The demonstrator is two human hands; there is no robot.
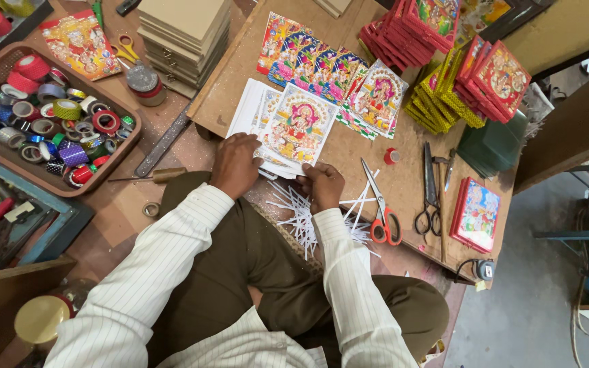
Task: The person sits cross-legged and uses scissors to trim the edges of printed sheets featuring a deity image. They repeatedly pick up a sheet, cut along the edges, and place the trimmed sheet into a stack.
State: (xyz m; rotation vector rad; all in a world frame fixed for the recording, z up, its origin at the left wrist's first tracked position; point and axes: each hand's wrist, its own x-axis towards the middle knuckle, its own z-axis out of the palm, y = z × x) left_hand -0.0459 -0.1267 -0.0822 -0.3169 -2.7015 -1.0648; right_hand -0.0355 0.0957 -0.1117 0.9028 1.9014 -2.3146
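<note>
Both your hands rest on the stack of colourful prints (293, 129) at the near edge of the table (403, 184) — left hand (235, 165) pressing flat, right hand (322, 185) pinching the lower corner. Square the edges before lifting — paper trimmings (301, 211) lie just beneath.

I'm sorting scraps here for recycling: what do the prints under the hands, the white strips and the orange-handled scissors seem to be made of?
Prints: probably glossy paper, thin, fanned in a stack. Strips: likely plain white paper trimmings, thin and slightly curled. Scissors: shiny metal blades; the smooth orange handles look like plastic.
</note>
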